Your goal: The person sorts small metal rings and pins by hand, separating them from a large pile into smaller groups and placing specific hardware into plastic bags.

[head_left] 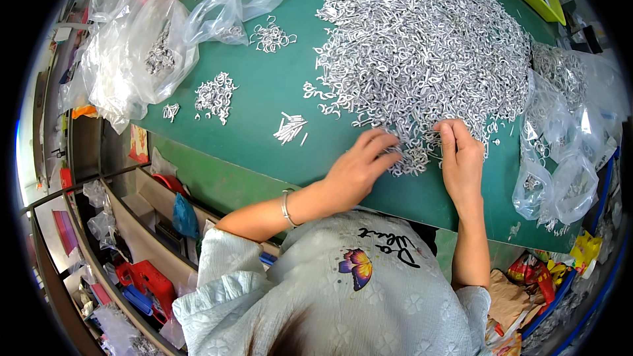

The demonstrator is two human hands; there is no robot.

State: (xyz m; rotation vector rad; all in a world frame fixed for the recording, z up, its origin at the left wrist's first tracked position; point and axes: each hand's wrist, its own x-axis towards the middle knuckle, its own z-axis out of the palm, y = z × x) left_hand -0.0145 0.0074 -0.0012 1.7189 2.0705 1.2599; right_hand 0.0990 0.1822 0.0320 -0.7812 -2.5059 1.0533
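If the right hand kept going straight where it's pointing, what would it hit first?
Most likely the large heap of small, silvery, metal-looking pieces: the right hand points into its near edge. Whether the fingers touch it is hard to tell.

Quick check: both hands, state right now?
Left hand: fingers curled at the small curved silver metal pieces; grip cannot be told.
Right hand: thumb and fingertips close together; whether anything is held cannot be told.
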